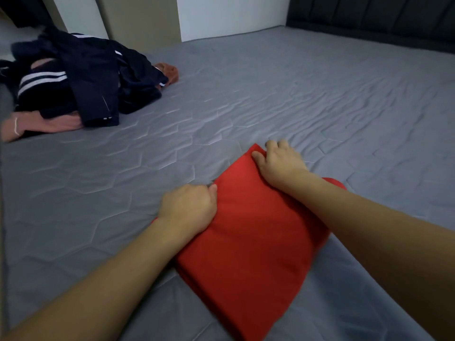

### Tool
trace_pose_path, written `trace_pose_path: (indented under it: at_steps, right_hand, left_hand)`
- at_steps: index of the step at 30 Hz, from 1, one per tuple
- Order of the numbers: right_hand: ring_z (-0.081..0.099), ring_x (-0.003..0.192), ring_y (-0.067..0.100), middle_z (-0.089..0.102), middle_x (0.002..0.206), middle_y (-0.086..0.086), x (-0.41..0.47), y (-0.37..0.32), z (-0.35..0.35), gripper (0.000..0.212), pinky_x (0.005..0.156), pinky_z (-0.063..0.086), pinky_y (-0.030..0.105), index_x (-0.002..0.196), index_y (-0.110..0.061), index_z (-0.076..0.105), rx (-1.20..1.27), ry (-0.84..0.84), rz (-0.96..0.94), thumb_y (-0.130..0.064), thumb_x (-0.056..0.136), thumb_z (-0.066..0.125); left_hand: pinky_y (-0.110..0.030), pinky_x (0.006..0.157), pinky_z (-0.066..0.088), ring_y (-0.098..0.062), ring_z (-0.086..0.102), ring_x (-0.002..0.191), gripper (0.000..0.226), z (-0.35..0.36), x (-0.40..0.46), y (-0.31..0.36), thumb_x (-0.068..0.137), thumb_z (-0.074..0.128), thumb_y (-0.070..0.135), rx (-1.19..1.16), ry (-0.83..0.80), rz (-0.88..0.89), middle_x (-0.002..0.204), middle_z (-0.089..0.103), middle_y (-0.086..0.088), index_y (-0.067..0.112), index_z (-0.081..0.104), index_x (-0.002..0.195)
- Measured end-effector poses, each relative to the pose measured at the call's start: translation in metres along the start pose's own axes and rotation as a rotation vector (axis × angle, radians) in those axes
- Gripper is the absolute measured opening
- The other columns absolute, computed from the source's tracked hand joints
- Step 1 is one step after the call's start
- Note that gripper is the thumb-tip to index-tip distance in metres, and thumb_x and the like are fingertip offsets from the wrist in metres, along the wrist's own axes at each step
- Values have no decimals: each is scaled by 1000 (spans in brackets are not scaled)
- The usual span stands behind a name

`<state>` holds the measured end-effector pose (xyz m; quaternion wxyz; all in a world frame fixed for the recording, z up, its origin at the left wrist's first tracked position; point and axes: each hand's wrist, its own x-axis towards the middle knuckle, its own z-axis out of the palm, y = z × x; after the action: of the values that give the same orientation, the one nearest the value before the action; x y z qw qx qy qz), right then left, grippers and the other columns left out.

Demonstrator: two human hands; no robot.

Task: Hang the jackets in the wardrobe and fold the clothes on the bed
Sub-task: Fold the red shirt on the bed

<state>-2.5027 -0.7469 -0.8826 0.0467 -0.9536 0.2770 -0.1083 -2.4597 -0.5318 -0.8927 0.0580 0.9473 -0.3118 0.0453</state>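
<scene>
Red garment (248, 232) under both hands (187, 207)

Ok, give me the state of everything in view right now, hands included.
red garment: folded into a flat rectangle, lying on the bed.
left hand: fingers curled on the garment's left edge.
right hand: gripping the garment's far corner.
pile of dark clothes: unfolded, heaped at the bed's far left.
pink garment: crumpled, partly under the pile.
bed: grey cover, wrinkled.
</scene>
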Motion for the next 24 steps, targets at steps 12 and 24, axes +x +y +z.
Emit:
trace_pose_path:
  at_steps: [12, 24]
  right_hand:
    - [15, 148, 15, 17, 162, -3, -64, 77, 17, 84, 121, 8, 45, 155, -26, 12, 85, -229, -129, -71, 85, 4]
    - [21, 146, 33, 20, 160, 14, -129, 79, 12, 81, 118, 13, 51, 152, -11, 26, 37, 85, 37, -60, 89, 24]
  left_hand:
    - [-72, 111, -4, -23, -15, 150, 105, 23, -59, 49, 73, 7, 90, 25, -211, 216, 164, -12, 5, 27, -7, 156]
    - [-62, 116, -5, -22, -3, 152, 54, 38, 54, 87, 99, 14, 60, -92, -275, 159, 166, -2, -1, 53, 0, 150]
